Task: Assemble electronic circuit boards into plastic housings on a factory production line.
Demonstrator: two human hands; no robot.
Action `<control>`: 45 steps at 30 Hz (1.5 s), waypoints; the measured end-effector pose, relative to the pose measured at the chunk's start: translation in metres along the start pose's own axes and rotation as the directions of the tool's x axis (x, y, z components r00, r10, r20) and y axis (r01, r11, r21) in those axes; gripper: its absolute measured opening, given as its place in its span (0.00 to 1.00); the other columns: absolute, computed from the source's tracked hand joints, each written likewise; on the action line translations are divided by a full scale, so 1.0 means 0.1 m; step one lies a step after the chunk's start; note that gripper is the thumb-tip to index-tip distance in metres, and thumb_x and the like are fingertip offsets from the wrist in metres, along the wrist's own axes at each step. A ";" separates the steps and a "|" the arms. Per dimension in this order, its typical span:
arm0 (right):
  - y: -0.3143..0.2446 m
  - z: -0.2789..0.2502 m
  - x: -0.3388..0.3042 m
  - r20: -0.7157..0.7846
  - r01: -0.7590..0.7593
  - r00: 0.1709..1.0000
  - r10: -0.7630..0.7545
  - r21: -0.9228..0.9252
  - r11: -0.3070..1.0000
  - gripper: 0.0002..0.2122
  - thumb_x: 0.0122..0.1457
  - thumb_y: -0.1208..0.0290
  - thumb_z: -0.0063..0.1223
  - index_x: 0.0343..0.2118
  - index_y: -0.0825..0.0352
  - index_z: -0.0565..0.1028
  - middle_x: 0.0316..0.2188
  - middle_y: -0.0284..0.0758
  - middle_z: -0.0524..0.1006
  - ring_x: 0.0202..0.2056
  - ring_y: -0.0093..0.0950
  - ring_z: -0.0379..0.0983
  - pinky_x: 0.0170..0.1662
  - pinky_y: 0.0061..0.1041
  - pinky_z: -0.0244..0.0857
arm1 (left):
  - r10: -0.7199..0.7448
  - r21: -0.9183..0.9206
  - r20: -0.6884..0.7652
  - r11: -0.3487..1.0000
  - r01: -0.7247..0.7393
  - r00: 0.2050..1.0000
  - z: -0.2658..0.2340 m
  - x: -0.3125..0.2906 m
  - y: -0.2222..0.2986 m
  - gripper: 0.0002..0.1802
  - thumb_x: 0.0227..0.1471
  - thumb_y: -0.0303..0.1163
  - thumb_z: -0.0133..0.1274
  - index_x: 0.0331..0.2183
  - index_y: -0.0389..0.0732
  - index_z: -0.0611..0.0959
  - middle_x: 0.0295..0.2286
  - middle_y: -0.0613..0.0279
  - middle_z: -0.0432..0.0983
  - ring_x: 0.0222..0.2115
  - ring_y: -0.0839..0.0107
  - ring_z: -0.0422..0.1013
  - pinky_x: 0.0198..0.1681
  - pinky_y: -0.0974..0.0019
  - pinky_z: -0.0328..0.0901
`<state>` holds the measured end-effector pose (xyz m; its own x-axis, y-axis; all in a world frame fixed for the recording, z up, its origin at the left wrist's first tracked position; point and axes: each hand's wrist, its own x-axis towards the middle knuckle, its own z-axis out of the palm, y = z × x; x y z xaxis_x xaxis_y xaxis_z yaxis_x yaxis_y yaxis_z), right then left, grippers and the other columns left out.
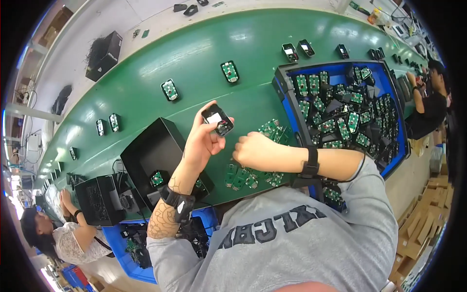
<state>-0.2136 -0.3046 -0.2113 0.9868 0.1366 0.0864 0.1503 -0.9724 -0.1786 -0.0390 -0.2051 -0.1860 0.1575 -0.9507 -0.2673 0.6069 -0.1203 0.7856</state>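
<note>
My left hand [197,143] grips a small black plastic casing [224,127], tilted, with a white piece and a bit of red wire visible inside. Just to its right, my right hand [258,152] is closed with the fingers curled under, apart from the casing. Whatever those fingers hold, if anything, is hidden. Loose green circuit boards [238,178] lie on the green bench in front of my body, and more boards [276,131] are spread beyond my right hand.
A blue-lined black crate [287,104] full of boards and casings stands at right. An open black box [141,151] is left of my left hand. Casings with boards [170,90] sit along the green bench [204,58]. Co-workers [73,238] [430,97] are at both sides.
</note>
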 end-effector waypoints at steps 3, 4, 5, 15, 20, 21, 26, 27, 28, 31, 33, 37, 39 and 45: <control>0.14 -0.34 0.00 -0.183 -0.286 0.921 0.343 0.279 0.917 0.06 0.49 0.69 0.56 0.23 0.65 0.77 0.23 0.37 0.75 0.31 0.39 0.74 0.33 0.35 0.70 | 0.048 0.090 -0.052 0.995 -0.043 0.998 0.09 -0.02 0.00 0.34 0.53 0.32 0.45 0.61 0.50 0.57 0.44 0.46 0.73 0.19 0.74 0.69 0.16 0.77 0.58; 0.27 -0.42 -0.06 -0.273 -0.297 0.863 0.425 0.407 0.864 0.06 0.51 0.69 0.58 0.28 0.67 0.79 0.25 0.37 0.78 0.30 0.35 0.76 0.31 0.32 0.70 | 0.049 0.111 -0.050 0.993 -0.043 0.998 0.12 -0.03 0.01 0.34 0.53 0.32 0.45 0.61 0.50 0.56 0.44 0.47 0.74 0.20 0.74 0.70 0.16 0.77 0.59; 0.37 -0.54 -0.11 -0.110 -0.336 0.809 0.577 0.720 0.608 0.08 0.52 0.72 0.60 0.33 0.70 0.79 0.26 0.34 0.79 0.26 0.27 0.75 0.28 0.27 0.68 | 0.061 0.111 -0.065 0.992 -0.053 0.996 0.15 -0.05 0.02 0.35 0.54 0.31 0.45 0.62 0.51 0.55 0.44 0.48 0.74 0.20 0.73 0.70 0.16 0.77 0.59; 0.49 -0.79 -0.30 0.238 -0.163 0.730 0.640 0.971 -0.175 0.10 0.59 0.69 0.57 0.38 0.71 0.78 0.23 0.28 0.76 0.19 0.17 0.73 0.19 0.14 0.65 | -0.008 0.196 0.045 0.981 -0.001 0.999 0.25 -0.10 0.07 0.40 0.56 0.29 0.53 0.64 0.53 0.52 0.43 0.53 0.71 0.26 0.69 0.74 0.30 0.65 0.76; 0.38 -0.76 -0.20 0.220 -0.143 0.783 0.582 0.974 -0.175 0.12 0.60 0.70 0.55 0.42 0.71 0.78 0.26 0.33 0.79 0.20 0.18 0.74 0.23 0.15 0.68 | -0.030 0.207 0.097 0.978 0.009 0.995 0.23 -0.10 0.06 0.39 0.55 0.29 0.55 0.63 0.51 0.54 0.44 0.50 0.67 0.27 0.68 0.76 0.31 0.64 0.76; 0.37 -0.77 -0.18 0.223 -0.145 0.784 0.579 0.973 -0.179 0.12 0.60 0.70 0.55 0.42 0.71 0.78 0.26 0.33 0.79 0.20 0.18 0.74 0.23 0.15 0.68 | -0.031 0.205 0.091 0.979 0.012 0.995 0.23 -0.10 0.06 0.39 0.55 0.29 0.55 0.63 0.51 0.54 0.44 0.50 0.67 0.27 0.68 0.76 0.31 0.64 0.76; 0.35 -0.77 -0.09 0.199 -0.202 0.747 0.635 0.977 -0.069 0.11 0.59 0.73 0.56 0.41 0.74 0.78 0.24 0.34 0.79 0.18 0.17 0.73 0.21 0.14 0.68 | -0.030 0.257 0.106 0.966 0.002 0.994 0.26 -0.11 0.05 0.40 0.55 0.29 0.55 0.63 0.52 0.54 0.42 0.53 0.70 0.27 0.69 0.75 0.31 0.65 0.76; 0.36 -0.77 -0.09 0.205 -0.220 0.763 0.614 0.974 -0.052 0.11 0.58 0.73 0.56 0.41 0.74 0.79 0.24 0.34 0.79 0.18 0.17 0.73 0.21 0.14 0.68 | -0.032 0.256 0.106 0.967 0.004 0.994 0.26 -0.11 0.05 0.40 0.55 0.29 0.55 0.63 0.52 0.54 0.42 0.53 0.70 0.27 0.69 0.75 0.31 0.65 0.76; 0.35 -0.76 -0.08 0.208 -0.226 0.761 0.614 0.973 -0.050 0.10 0.58 0.74 0.56 0.40 0.74 0.79 0.24 0.34 0.79 0.18 0.17 0.73 0.20 0.14 0.67 | -0.032 0.268 0.110 0.964 0.002 0.993 0.26 -0.11 0.05 0.40 0.55 0.29 0.55 0.63 0.52 0.54 0.41 0.53 0.70 0.27 0.69 0.75 0.31 0.65 0.76; 0.35 -0.73 -0.07 0.195 -0.227 0.760 0.619 0.974 -0.028 0.10 0.58 0.74 0.56 0.40 0.73 0.79 0.24 0.33 0.79 0.18 0.17 0.73 0.20 0.14 0.67 | -0.037 0.261 0.116 0.965 0.006 0.993 0.25 -0.11 0.05 0.40 0.55 0.28 0.55 0.63 0.51 0.54 0.43 0.51 0.67 0.28 0.69 0.76 0.32 0.65 0.76; 0.36 -0.71 -0.09 0.194 -0.233 0.757 0.624 0.972 -0.019 0.09 0.58 0.74 0.56 0.39 0.73 0.79 0.24 0.33 0.79 0.18 0.17 0.73 0.20 0.14 0.67 | -0.041 0.243 0.118 0.970 0.011 0.992 0.24 -0.10 0.05 0.40 0.55 0.26 0.54 0.63 0.51 0.54 0.45 0.49 0.65 0.29 0.68 0.76 0.32 0.65 0.76; 0.32 -0.67 -0.11 0.153 -0.226 0.737 0.659 0.974 0.027 0.09 0.58 0.75 0.56 0.39 0.74 0.79 0.24 0.34 0.79 0.18 0.17 0.73 0.20 0.14 0.67 | 0.002 0.229 0.125 0.973 -0.031 0.992 0.24 -0.11 0.04 0.40 0.55 0.26 0.54 0.63 0.51 0.53 0.45 0.49 0.65 0.29 0.67 0.76 0.34 0.64 0.76; 0.28 -0.70 -0.13 0.113 -0.188 0.732 0.672 0.981 0.040 0.09 0.58 0.75 0.56 0.39 0.74 0.79 0.25 0.34 0.79 0.18 0.18 0.73 0.21 0.14 0.67 | 0.020 0.228 0.127 0.973 -0.049 0.992 0.24 -0.12 0.04 0.40 0.55 0.27 0.54 0.64 0.51 0.52 0.45 0.49 0.65 0.29 0.67 0.77 0.35 0.63 0.76; 0.27 -0.68 -0.12 0.096 -0.189 0.728 0.678 0.980 0.064 0.10 0.58 0.75 0.56 0.40 0.75 0.78 0.25 0.34 0.79 0.19 0.18 0.73 0.22 0.15 0.67 | 0.001 0.248 0.106 0.968 -0.028 0.994 0.25 -0.12 0.06 0.43 0.54 0.32 0.57 0.64 0.52 0.51 0.48 0.49 0.67 0.28 0.65 0.76 0.34 0.62 0.75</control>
<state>-0.2253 -0.3453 -0.1504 0.8264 -0.5420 -0.1524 -0.1186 0.0969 -0.9882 -0.0565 -0.2016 -0.1640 0.0750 -0.9758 -0.2055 0.3905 -0.1609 0.9064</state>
